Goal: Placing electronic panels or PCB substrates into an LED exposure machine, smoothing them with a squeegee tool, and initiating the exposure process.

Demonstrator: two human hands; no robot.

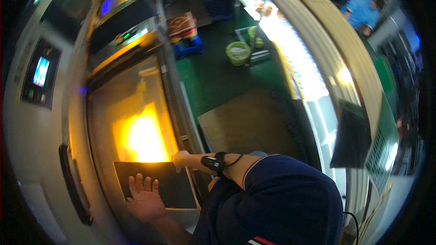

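Note:
A dark rectangular sheet (175,190) with a pale strip along its near edge lies on the bed (102,122) of a large machine. Over its near left part is my left hand (147,202), palm down or tilted, fingers spread; whether it touches the sheet I cannot tell. My right hand (180,159) is closed at the sheet's far right corner, by the machine's side rail. What its fingers grip is hidden. A black band (215,162) sits on my right wrist. Just beyond the sheet, a strong yellow glow (145,136) washes out the bed.
A control panel with a lit screen (41,71) is on the machine's left wall, above a black handle (75,186). Further off are a green basket (238,53), a blue stool (187,47) with a red-brown stack, and a brightly lit bench (295,59). A person in blue (363,11) is beyond.

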